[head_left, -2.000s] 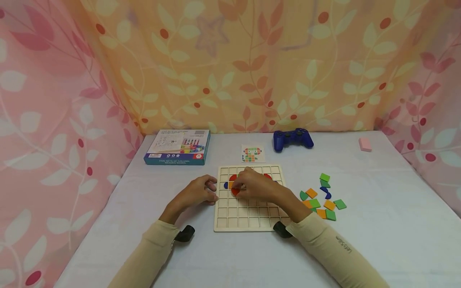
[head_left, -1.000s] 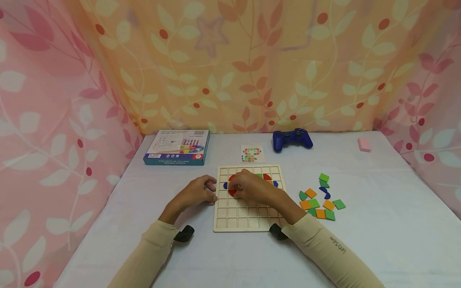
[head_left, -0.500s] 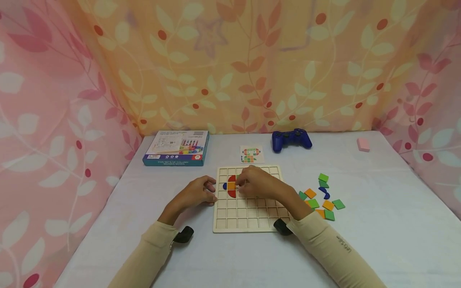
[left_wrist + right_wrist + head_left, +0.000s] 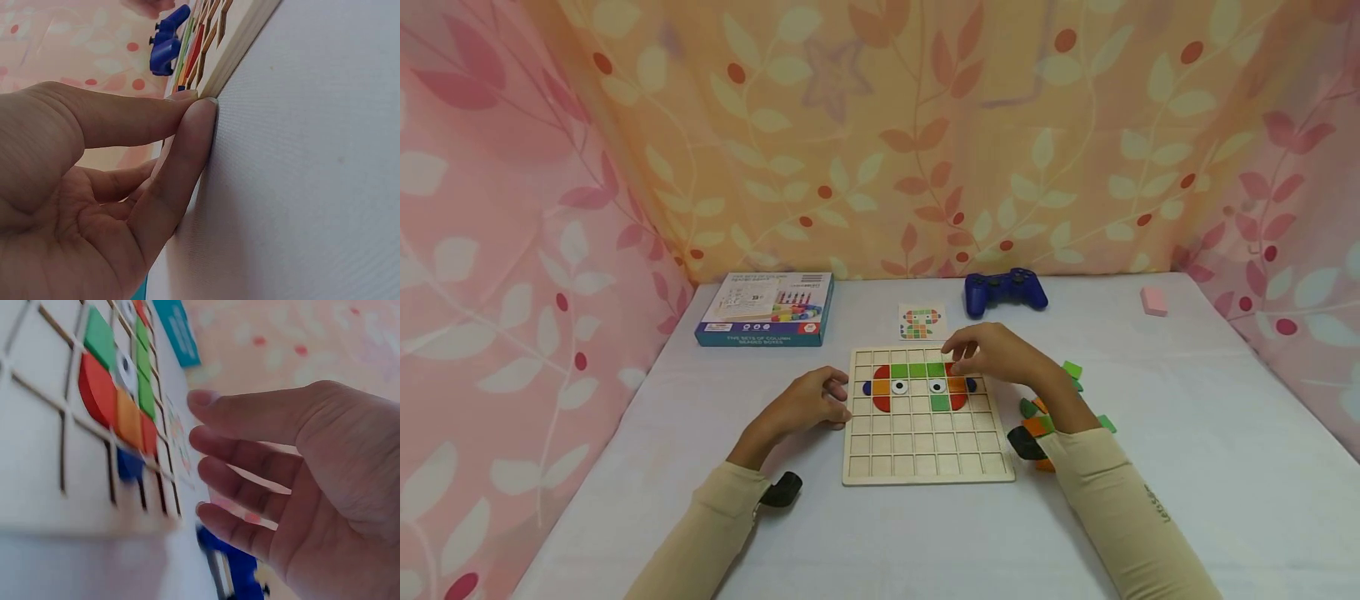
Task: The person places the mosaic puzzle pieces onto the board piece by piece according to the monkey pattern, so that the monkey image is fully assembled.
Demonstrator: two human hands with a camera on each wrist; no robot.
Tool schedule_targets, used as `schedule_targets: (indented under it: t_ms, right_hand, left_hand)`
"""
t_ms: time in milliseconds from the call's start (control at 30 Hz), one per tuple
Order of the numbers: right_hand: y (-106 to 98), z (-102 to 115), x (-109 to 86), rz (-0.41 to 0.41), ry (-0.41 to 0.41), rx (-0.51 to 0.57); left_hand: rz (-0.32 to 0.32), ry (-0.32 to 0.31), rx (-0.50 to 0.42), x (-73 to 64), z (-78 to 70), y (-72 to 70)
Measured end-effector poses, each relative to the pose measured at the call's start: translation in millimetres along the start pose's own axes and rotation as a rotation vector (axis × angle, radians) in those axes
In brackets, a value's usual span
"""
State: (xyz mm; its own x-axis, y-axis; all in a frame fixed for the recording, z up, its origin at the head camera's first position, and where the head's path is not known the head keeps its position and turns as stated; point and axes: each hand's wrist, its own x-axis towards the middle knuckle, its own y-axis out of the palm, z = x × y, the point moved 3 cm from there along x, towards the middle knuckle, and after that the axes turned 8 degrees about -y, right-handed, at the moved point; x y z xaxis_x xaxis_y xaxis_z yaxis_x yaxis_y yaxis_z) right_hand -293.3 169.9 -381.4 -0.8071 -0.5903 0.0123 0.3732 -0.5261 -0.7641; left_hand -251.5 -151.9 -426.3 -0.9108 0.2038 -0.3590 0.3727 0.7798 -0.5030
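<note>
A wooden grid board (image 4: 880, 458) lies on the white cloth, its upper rows partly filled with coloured tiles. They include green squares (image 4: 917, 370), an orange square (image 4: 881, 387), red quarter rounds (image 4: 882, 403), blue end pieces and two white eye pieces (image 4: 899, 387). My left hand (image 4: 808, 407) is at the board's left edge; in the left wrist view, thumb and fingertip (image 4: 203, 115) pinch that edge. Over the board's upper right corner hovers my right hand (image 4: 996, 354), fingers loosely bent and apart. The right wrist view shows nothing between its fingers (image 4: 250, 456).
Loose orange and green tiles (image 4: 1037, 427) lie right of the board, partly hidden by the right forearm. Behind the board are a pattern card (image 4: 922, 322) and a blue game controller (image 4: 1006, 292). A boxed set (image 4: 766, 309) stands back left, a pink block (image 4: 1153, 302) back right.
My right hand has left the board's left-hand tiles and moved right and upward, uncovering the face-like row of tiles and both eye pieces. My left hand stays at the edge.
</note>
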Motion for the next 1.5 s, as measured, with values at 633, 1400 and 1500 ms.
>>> schedule_targets:
  t_ms: [633,1400,1500]
  right_hand:
    - [-61.1,-72.8,-63.3,-0.076,0.226,0.011]
    - [-69.6,-117.4,-104.3,-0.062,0.34,0.026]
    - [-68.4,-117.3,-102.9,-0.054,0.34,0.031]
  left_hand:
    - [0.01,0.004,0.013,-1.6,-1.7,0.4]
    - [0.024,0.0,0.001,0.6,0.8,-0.4]
    - [0.029,0.002,-0.004,0.1,0.2,-0.2]
